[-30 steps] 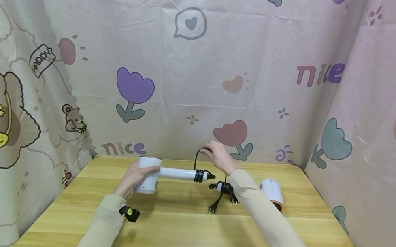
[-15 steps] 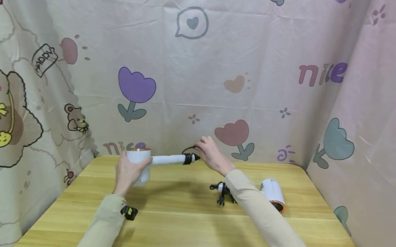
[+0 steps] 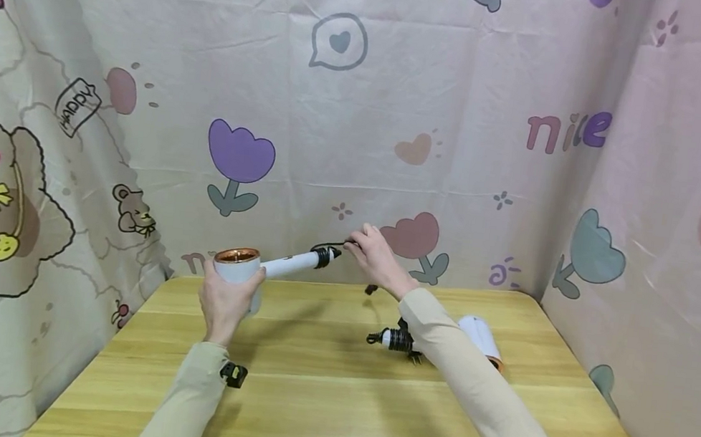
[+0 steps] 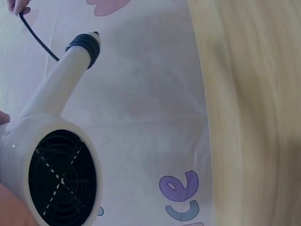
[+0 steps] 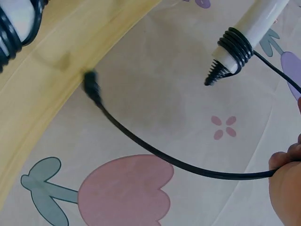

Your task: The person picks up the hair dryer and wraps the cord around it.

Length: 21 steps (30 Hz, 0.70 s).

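My left hand (image 3: 226, 299) grips the barrel of a white hair dryer (image 3: 237, 270), raised above the table's back left. Its copper-coloured rim faces up, and its handle slants up to the right. In the left wrist view the dark round grille (image 4: 62, 176) shows. Black cord coils (image 5: 235, 46) wrap the handle's end. My right hand (image 3: 378, 258) pinches the loose part of the cord (image 5: 216, 174), just right of the handle tip. The plug (image 5: 91, 87) dangles from it, blurred. My right fingertips are partly hidden in the head view.
A second white hair dryer (image 3: 478, 332) lies on the wooden table (image 3: 316, 402) at the right, partly behind my right sleeve. Black cord (image 3: 400, 339) is wound round its handle, and plug prongs show beside it. A patterned curtain (image 3: 349, 117) hangs close behind the table.
The held hair dryer has risen and moved left, its handle tilting upward and its rim turning into view. My right hand has moved slightly up and left with the cord.
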Each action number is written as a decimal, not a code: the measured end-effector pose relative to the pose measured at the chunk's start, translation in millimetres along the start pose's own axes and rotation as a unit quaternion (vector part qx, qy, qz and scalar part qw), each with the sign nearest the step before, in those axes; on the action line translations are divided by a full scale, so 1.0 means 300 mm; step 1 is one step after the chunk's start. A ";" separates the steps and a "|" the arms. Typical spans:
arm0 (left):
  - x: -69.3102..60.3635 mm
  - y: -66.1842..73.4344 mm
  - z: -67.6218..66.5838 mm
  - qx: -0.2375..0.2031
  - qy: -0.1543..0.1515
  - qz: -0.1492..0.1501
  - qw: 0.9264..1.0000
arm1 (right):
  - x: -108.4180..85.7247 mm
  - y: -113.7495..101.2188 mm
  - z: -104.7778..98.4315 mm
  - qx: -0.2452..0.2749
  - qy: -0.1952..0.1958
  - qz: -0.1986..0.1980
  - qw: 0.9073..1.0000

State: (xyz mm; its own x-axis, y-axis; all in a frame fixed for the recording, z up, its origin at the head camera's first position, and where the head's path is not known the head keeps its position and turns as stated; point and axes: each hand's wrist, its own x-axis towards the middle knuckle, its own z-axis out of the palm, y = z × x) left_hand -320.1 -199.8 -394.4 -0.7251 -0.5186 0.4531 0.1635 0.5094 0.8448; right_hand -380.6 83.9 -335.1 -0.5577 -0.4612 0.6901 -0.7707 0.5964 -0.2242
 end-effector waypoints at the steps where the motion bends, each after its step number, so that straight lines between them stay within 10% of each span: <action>1: 0.001 -0.001 0.000 -0.001 0.001 -0.001 1.000 | -0.001 -0.001 -0.002 -0.002 -0.004 0.005 1.000; 21: -0.011 0.021 0.041 -0.074 0.036 -0.028 0.996 | -0.035 -0.085 -0.047 -0.179 0.045 -0.034 0.982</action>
State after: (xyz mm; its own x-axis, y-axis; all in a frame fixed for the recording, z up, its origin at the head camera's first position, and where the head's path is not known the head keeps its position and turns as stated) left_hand -324.9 -186.5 -394.0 -0.6867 -0.5939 0.4192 0.2255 0.3742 0.8995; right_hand -350.9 82.7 -327.0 -0.4671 -0.4577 0.7565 -0.6388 0.7663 0.0692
